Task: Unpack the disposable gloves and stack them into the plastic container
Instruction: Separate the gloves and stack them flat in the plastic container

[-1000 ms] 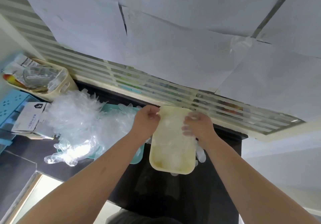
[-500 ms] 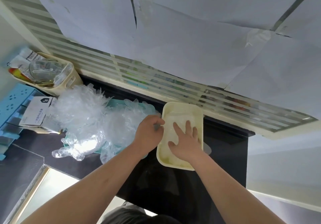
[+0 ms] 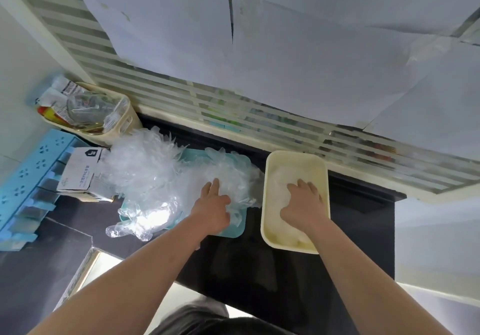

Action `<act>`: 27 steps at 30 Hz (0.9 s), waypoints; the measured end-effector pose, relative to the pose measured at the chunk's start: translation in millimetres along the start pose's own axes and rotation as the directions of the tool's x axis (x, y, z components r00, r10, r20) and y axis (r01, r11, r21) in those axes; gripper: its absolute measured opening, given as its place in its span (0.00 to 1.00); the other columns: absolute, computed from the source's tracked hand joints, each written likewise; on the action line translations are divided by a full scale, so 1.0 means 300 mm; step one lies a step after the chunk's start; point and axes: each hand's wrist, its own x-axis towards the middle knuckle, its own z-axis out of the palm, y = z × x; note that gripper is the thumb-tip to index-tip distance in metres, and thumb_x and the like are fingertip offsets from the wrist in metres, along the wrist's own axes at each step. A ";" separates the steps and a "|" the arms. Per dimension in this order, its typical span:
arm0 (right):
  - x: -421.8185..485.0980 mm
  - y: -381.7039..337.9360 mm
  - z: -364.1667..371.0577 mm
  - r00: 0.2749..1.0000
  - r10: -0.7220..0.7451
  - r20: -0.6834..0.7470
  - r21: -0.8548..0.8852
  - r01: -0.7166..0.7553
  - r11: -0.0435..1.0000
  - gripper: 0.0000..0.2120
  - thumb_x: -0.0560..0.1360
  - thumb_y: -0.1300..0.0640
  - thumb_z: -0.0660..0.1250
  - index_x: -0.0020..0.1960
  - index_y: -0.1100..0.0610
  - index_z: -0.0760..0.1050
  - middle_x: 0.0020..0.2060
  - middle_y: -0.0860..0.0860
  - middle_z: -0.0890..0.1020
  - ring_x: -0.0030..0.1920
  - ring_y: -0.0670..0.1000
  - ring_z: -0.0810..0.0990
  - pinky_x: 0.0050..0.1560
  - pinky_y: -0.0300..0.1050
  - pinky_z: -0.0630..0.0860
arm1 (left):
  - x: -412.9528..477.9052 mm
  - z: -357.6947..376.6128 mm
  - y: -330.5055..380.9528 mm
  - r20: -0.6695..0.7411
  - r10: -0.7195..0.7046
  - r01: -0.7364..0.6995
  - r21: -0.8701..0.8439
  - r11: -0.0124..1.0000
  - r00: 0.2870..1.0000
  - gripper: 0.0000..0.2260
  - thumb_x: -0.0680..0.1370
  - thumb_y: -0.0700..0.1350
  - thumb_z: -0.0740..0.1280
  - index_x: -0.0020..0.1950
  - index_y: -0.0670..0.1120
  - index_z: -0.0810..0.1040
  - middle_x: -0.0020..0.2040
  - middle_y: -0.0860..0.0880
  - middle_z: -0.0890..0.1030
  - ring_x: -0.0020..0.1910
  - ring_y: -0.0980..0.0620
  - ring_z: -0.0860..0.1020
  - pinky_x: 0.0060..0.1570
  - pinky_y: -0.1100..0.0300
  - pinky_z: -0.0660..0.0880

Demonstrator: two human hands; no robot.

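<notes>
A cream plastic container (image 3: 270, 199) sits on the dark counter at centre right, with clear disposable gloves (image 3: 279, 178) stacked inside. My right hand (image 3: 302, 200) presses flat on those gloves, fingers spread. To its left a big loose heap of clear gloves (image 3: 155, 168) lies over a teal tray (image 3: 233, 230). My left hand (image 3: 213, 204) rests on the heap's right side, with its index finger extended and the other fingers curled into the plastic.
A white glove box (image 3: 80, 171) lies left of the heap. A beige bin (image 3: 117, 124) with packets and a jar stands at the back left. A blue perforated rack (image 3: 26, 186) lines the left edge. A slatted window ledge (image 3: 285, 132) runs behind.
My left hand has left the container's rim and moved left onto the glove heap. My right hand went from the container's far rim down onto the gloves inside and stays there.
</notes>
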 end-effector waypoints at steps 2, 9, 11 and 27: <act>-0.043 -0.017 -0.008 0.996 -0.041 -0.080 0.090 0.048 0.995 0.33 0.79 0.62 0.66 0.83 0.51 0.63 0.85 0.50 0.57 0.85 0.55 0.53 0.83 0.55 0.57 | 0.027 0.011 -0.014 0.086 -0.021 0.013 0.095 0.995 0.996 0.25 0.82 0.48 0.63 0.79 0.51 0.67 0.85 0.43 0.41 0.83 0.39 0.46 0.78 0.45 0.60; -0.159 -0.154 0.062 0.922 -0.160 -0.354 0.347 0.288 0.893 0.19 0.82 0.67 0.62 0.65 0.51 0.81 0.66 0.46 0.80 0.66 0.49 0.78 0.69 0.43 0.74 | 0.029 -0.012 -0.090 -0.213 0.074 -0.094 -0.082 0.992 0.974 0.18 0.81 0.43 0.62 0.71 0.46 0.76 0.72 0.49 0.72 0.68 0.47 0.68 0.68 0.55 0.70; -0.160 -0.195 0.092 0.913 -0.132 -0.385 0.443 0.308 0.842 0.15 0.83 0.64 0.64 0.62 0.51 0.83 0.59 0.46 0.83 0.61 0.49 0.80 0.65 0.43 0.76 | 0.000 -0.060 -0.112 -0.366 0.075 -0.176 -0.251 0.952 0.928 0.14 0.81 0.43 0.65 0.66 0.47 0.79 0.66 0.52 0.76 0.65 0.51 0.72 0.64 0.60 0.71; -0.104 -0.401 0.133 0.944 -0.297 0.142 0.979 -0.090 0.182 0.35 0.77 0.33 0.70 0.73 0.57 0.77 0.67 0.58 0.83 0.67 0.59 0.82 0.71 0.60 0.76 | -0.199 -0.249 -0.206 0.033 0.140 0.072 -0.958 -0.279 0.990 0.03 0.80 0.40 0.71 0.53 0.42 0.81 0.38 0.45 0.77 0.37 0.50 0.80 0.38 0.56 0.78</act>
